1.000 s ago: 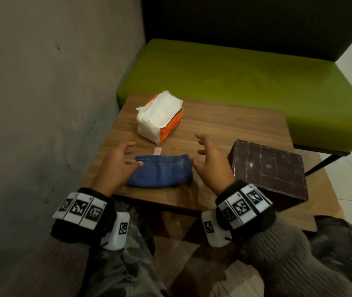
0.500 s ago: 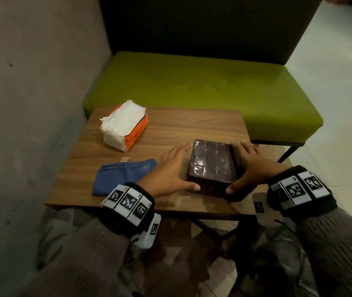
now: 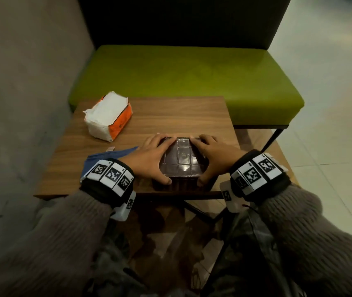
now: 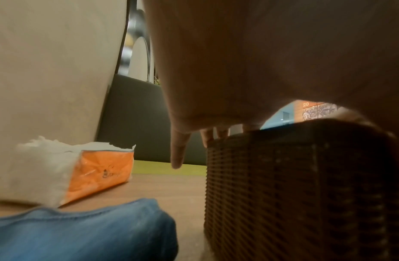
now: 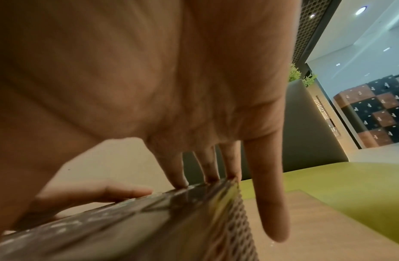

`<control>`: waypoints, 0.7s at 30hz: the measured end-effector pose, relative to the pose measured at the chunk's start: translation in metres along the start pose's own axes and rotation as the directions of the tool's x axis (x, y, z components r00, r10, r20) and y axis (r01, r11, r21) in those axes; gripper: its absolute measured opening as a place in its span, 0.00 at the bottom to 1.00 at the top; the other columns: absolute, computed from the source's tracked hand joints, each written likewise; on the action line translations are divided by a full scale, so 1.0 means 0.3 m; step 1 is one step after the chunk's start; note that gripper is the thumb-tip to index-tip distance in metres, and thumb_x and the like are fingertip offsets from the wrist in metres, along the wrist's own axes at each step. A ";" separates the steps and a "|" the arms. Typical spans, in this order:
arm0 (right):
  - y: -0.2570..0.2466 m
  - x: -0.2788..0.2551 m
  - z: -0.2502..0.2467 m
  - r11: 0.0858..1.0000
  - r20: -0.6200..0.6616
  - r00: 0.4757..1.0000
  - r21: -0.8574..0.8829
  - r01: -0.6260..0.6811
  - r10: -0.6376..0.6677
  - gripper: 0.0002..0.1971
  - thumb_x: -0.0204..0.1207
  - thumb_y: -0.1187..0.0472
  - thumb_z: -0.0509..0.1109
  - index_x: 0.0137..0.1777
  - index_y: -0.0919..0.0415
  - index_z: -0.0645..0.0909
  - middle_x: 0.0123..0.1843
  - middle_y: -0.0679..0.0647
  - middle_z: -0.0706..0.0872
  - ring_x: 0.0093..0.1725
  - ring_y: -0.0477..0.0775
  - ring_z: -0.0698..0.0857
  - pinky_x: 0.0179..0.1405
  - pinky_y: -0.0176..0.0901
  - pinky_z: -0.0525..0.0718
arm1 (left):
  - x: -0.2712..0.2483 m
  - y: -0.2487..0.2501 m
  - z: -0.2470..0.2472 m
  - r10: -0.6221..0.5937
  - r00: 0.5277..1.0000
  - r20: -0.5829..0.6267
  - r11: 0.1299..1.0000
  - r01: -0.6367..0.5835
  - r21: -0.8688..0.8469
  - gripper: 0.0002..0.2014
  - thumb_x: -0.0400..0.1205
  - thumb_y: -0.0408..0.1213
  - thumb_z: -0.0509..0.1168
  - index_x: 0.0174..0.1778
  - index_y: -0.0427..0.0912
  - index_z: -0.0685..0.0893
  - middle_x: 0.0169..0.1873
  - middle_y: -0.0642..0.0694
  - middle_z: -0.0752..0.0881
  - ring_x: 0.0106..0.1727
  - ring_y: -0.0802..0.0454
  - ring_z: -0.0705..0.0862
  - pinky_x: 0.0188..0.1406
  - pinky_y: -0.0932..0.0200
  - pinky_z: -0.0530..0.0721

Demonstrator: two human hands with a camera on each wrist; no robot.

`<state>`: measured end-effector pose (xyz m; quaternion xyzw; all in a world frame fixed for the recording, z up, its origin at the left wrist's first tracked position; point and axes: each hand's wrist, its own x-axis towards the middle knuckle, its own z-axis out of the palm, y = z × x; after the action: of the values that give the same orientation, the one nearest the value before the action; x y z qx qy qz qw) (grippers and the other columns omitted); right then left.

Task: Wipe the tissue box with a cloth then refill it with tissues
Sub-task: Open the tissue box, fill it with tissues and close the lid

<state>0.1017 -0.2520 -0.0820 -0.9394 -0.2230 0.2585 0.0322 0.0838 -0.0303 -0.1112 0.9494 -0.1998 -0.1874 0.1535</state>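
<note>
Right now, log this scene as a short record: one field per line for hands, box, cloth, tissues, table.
left hand: grips the left side of the tissue box, fingers on its top, thumb on the near face
right hand: grips the right side the same way
tissue box: dark, woven sides, glossy gridded top, at the near table edge
cloth: blue, flat on the table, left of the box, untouched
tissue pack: orange wrapper, torn open, at the far left
table: wooden, before a green bench

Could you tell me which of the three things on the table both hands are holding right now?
The dark woven tissue box; the left hand and right hand grip it, while the blue cloth and orange tissue pack lie untouched.
</note>
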 end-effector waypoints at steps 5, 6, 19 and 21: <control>0.012 -0.015 -0.011 0.997 -0.025 0.999 -0.068 0.021 -0.023 0.62 0.58 0.37 0.81 0.85 0.49 0.44 0.85 0.54 0.52 0.82 0.59 0.56 0.75 0.57 0.70 | -0.010 -0.018 0.030 0.015 0.998 -0.064 1.000 -0.014 0.005 0.62 0.53 0.71 0.65 0.82 0.54 0.44 0.79 0.49 0.49 0.80 0.45 0.46 0.79 0.38 0.56; 0.015 -0.014 -0.013 0.997 -0.031 0.999 -0.073 0.028 -0.030 0.62 0.58 0.36 0.81 0.85 0.49 0.45 0.84 0.54 0.54 0.81 0.59 0.58 0.75 0.56 0.70 | -0.009 -0.016 0.029 0.012 0.998 -0.062 1.000 -0.011 0.011 0.62 0.55 0.69 0.68 0.82 0.54 0.44 0.79 0.49 0.48 0.80 0.45 0.47 0.79 0.38 0.56; 0.010 0.001 -0.034 0.966 -0.011 0.998 -0.253 0.057 -0.062 0.64 0.55 0.29 0.76 0.85 0.51 0.45 0.80 0.55 0.62 0.75 0.59 0.69 0.67 0.50 0.76 | -0.003 0.008 0.018 -0.013 0.999 -0.042 0.998 0.016 0.063 0.60 0.62 0.57 0.78 0.82 0.52 0.44 0.80 0.45 0.47 0.80 0.42 0.44 0.79 0.39 0.55; 0.005 0.004 -0.034 0.954 -0.022 0.997 -0.293 0.059 -0.068 0.64 0.56 0.29 0.77 0.85 0.52 0.45 0.79 0.57 0.64 0.74 0.60 0.70 0.66 0.50 0.76 | -0.003 0.011 0.017 -0.018 0.999 -0.037 0.998 0.020 0.058 0.60 0.62 0.57 0.78 0.82 0.51 0.44 0.80 0.45 0.47 0.80 0.42 0.44 0.80 0.39 0.55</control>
<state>0.1083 -0.2521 -0.0741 -0.9301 -0.2884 0.2065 -0.0952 0.0798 -0.0338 -0.1143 0.9586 -0.1934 -0.1655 0.1273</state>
